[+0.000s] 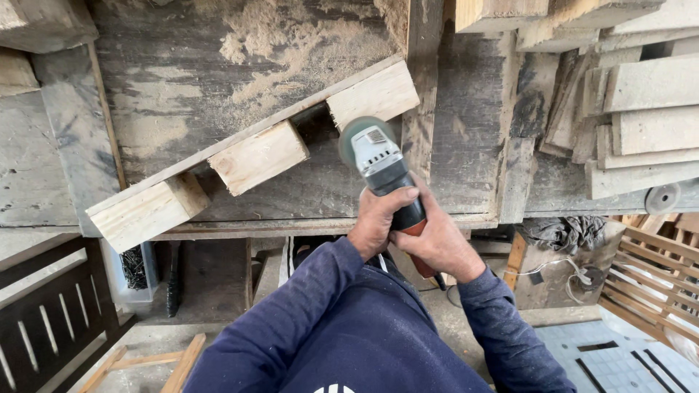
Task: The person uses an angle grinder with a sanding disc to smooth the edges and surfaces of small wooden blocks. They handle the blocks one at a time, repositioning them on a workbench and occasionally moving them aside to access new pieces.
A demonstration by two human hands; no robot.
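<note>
Both my hands grip one angle grinder (378,164), grey and dark with a red rear end. My left hand (378,218) wraps its body from the left, thumb on top. My right hand (437,240) holds the rear from the right. The grinder's disc end sits against the near side of the rightmost wooden block (373,96). That block belongs to a pale wood piece: a long thin slat (240,135) with three square blocks, the middle block (258,156) and the left block (149,211). It lies slanted on a worn, dusty workbench (291,193).
Sawdust (277,44) lies on the bench's far part. A pile of cut wood pieces (641,109) is stacked at the right. A box of dark nails (133,266) sits below the bench's front edge. Slatted wooden frames (44,320) stand on the floor at left and right.
</note>
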